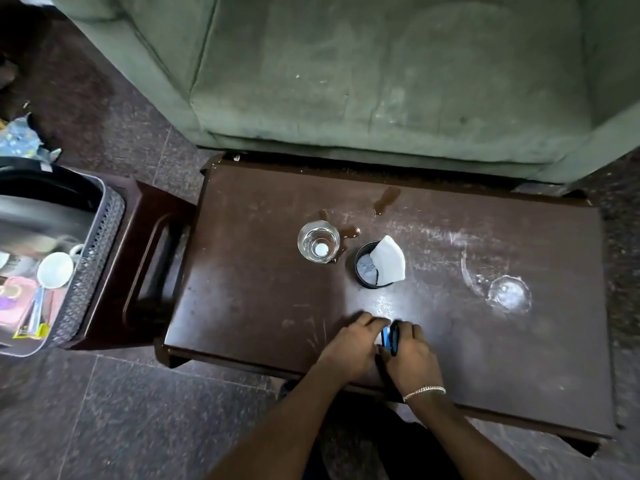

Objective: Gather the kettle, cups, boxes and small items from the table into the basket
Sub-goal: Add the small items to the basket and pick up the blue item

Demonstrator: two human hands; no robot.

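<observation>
Both forearms reach over the near edge of the bench [242, 289], and my left hand [349, 344] and right hand [410, 355] press together around a small blue and black item [389, 336], fingers curled on it. I judge I'm gathering small items now. Next comes lifting it cleanly and carrying it left to the basket [93, 258], already holding cups. A glass [318, 241] and dark cup [367, 268] wait beyond.
</observation>
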